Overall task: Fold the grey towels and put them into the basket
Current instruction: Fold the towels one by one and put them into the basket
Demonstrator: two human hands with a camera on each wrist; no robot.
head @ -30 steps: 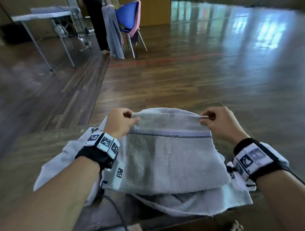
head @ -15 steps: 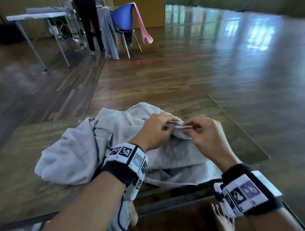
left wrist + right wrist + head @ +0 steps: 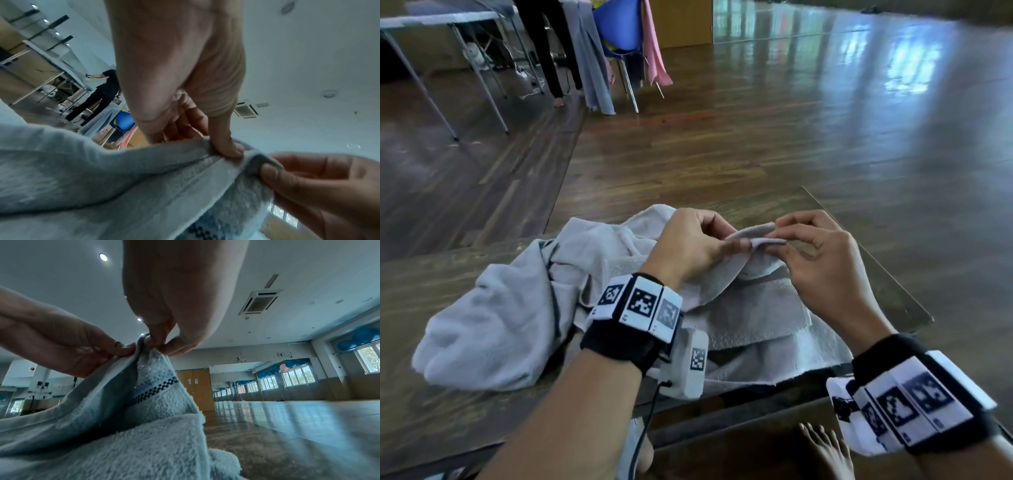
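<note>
The fluffy grey terry towel [image 3: 750,308], with a dark checkered band near its hem, is heaped on the worn wooden table [image 3: 448,404]. Its smooth hemmed edge is pinched up by the left hand [image 3: 688,246] and the right hand [image 3: 822,260], held close together. A second rumpled grey towel [image 3: 500,325] is bunched just beside it.

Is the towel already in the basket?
No, the grey towel lies on the wooden table, with both the left hand and right hand pinching its edge; no basket shows.
</note>
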